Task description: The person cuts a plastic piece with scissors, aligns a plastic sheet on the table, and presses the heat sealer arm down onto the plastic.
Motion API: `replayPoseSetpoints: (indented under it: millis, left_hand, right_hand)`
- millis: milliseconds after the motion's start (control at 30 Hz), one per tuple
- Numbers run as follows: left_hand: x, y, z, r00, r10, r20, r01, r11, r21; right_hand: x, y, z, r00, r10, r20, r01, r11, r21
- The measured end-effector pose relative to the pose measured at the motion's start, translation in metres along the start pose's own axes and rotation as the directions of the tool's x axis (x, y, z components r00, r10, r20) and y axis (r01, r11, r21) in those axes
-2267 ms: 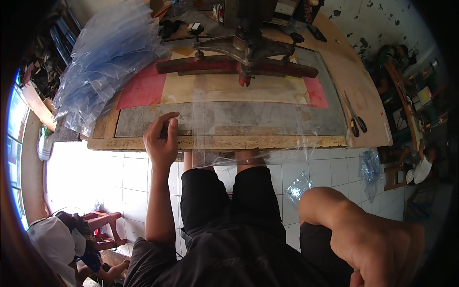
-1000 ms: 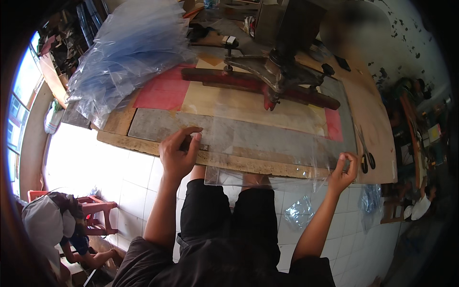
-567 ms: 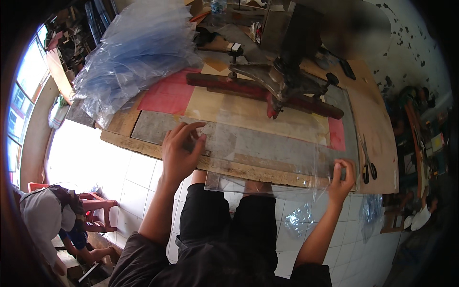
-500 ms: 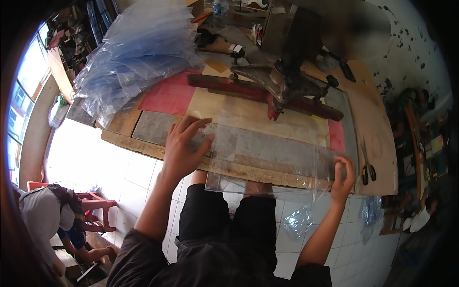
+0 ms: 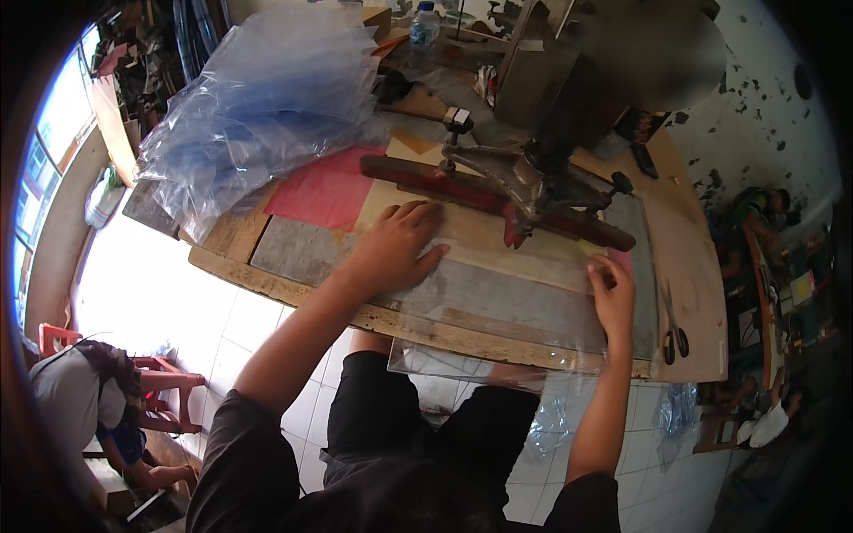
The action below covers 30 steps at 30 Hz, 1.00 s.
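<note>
A clear plastic bag (image 5: pixel 498 306) lies flat across the wooden workbench (image 5: pixel 267 275), its near edge hanging over the front. My left hand (image 5: pixel 395 244) presses palm-down on the bag's left part, fingers spread toward the red sealing bar (image 5: pixel 480 195). My right hand (image 5: pixel 611 289) pinches the bag's right edge between thumb and fingers. The dark metal machine head (image 5: pixel 551 169) stands just beyond both hands.
A big heap of clear plastic bags (image 5: pixel 267 98) fills the bench's back left. Scissors (image 5: pixel 673 324) lie at the right end. A water bottle (image 5: pixel 424 27) stands at the back. A person (image 5: pixel 89 400) sits low at the left by a red stool (image 5: pixel 164 382).
My left hand has slid forward over the bag toward the red bar. My right hand came up from my lap, took the bag's right edge and moved it inward with the bag.
</note>
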<state>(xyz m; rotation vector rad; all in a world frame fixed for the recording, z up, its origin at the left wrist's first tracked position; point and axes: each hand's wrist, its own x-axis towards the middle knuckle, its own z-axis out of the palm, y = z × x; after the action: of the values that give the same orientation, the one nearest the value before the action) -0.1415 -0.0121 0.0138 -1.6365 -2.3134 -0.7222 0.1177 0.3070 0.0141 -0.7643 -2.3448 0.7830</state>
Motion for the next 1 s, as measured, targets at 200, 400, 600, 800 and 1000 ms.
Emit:
replayPoseSetpoints:
  millis: [200, 400, 600, 800, 1000]
  left_hand:
    - [-0.002, -0.005, 0.004, 0.999, 0.023, -0.049, -0.024, 1.000, -0.020]
    - [-0.001, -0.006, 0.003, 1.000, 0.000, -0.016, -0.001, 0.999, -0.047]
    - [-0.002, -0.003, 0.001, 1.000, -0.002, -0.020, 0.001, 0.999, -0.049]
    - [-0.001, -0.001, 0.004, 1.000, -0.016, -0.022, 0.015, 0.998, -0.056]
    - [0.000, -0.001, 0.005, 1.000, -0.021, -0.021, 0.019, 0.998, -0.065]
  right_hand:
    - [-0.003, 0.010, 0.008, 0.994, -0.076, -0.073, 0.073, 0.997, -0.039]
    - [-0.005, 0.018, 0.006, 0.993, -0.029, -0.112, 0.038, 0.996, 0.076]
    - [-0.007, 0.008, 0.005, 0.995, -0.020, -0.102, 0.033, 0.992, 0.125]
    - [-0.006, 0.000, 0.004, 0.988, -0.140, -0.059, 0.134, 0.987, -0.093]
    - [-0.004, -0.003, 0.002, 0.996, -0.083, -0.021, 0.080, 0.990, -0.114]
